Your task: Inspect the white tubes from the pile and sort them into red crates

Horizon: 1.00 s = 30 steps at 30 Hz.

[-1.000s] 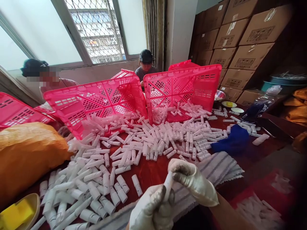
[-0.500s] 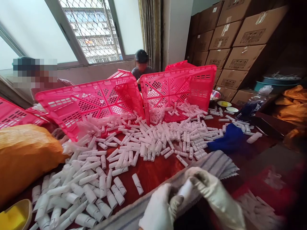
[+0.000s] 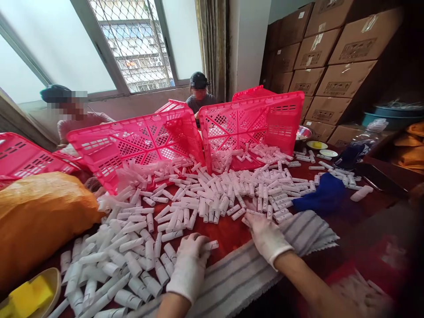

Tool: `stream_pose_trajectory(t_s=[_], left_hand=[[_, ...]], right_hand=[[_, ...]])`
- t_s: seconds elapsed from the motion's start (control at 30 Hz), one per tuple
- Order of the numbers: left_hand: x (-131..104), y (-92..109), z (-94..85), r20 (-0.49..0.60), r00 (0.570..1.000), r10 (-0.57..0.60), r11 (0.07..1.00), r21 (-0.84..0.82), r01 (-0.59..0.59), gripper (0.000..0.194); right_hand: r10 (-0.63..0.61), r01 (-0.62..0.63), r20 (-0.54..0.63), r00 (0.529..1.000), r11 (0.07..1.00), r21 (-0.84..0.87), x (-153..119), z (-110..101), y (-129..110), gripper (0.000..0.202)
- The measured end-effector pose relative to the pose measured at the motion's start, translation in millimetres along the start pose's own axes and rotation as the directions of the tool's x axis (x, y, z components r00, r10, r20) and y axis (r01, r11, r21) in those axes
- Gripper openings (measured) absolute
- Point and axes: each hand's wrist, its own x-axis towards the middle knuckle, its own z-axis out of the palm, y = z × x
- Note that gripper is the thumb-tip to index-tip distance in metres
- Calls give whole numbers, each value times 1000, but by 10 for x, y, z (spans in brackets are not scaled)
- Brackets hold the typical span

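My left hand [image 3: 190, 265], in a white glove, is closed on a short white tube [image 3: 213, 244] with a dark mark. It is low over the red-brown table, beside a heap of similar white tubes [image 3: 132, 265]. My right hand [image 3: 268, 238], also gloved, reaches to the near edge of the pile. Its fingertips are closed about another white tube [image 3: 245, 222], mostly covered by the fingers. Beneath my wrists, a grey striped towel [image 3: 238, 280] lies along the table's front edge.
Pink plastic baskets [image 3: 149, 141] lie tipped behind the tubes. An orange sack [image 3: 43, 216] and a bowl with yellow sponge [image 3: 33, 296] are at left. At right are a blue cloth [image 3: 319, 194], a bottle [image 3: 361, 143] and stacked cartons [image 3: 351, 48]. Two people sit opposite.
Both hands were together over the towel around one white tube. They have moved apart and forward, the left toward the left heap, the right to the pile's edge. The view has shifted slightly.
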Motion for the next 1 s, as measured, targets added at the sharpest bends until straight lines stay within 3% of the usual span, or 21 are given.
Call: stream_pose_trajectory(t_s=[0.1,0.17,0.23,0.33,0.5,0.6,0.7,0.8,0.9,1.0], left_hand=[[-95,63,34,39,998,-40,948,-315,51,25],[-145,169,44,117,990,-76,806,-577,131,28],[-177,298,44,179,977,-114,684,-699,208,33],[-196,450,27,168,972,-164,695,-679,235,36],[-204,549,-18,106,984,-144,721,-670,178,34],[-212,571,-13,106,986,-131,711,-683,168,31],[-230,549,23,88,978,-191,714,-671,200,34],[-248,508,52,63,976,-208,723,-663,197,33],[-252,498,35,78,977,-200,713,-672,200,32],[-256,513,-39,139,976,-165,725,-654,215,34]], right_hand=[[-32,23,63,998,990,137,-82,124,-76,31],[-32,-7,112,993,941,338,-152,120,-168,30],[-10,-72,157,988,858,509,-187,90,-283,30],[18,-157,224,975,769,620,-212,44,-429,39],[-74,-224,415,907,749,623,-325,48,-514,39],[-100,-166,351,931,740,651,-330,38,-513,29],[-7,-181,252,968,679,711,-262,-60,-531,31],[28,-246,290,957,613,751,-221,-172,-576,44],[53,-307,361,931,645,699,-242,-193,-594,51],[39,-259,339,940,727,635,-255,-165,-559,31]])
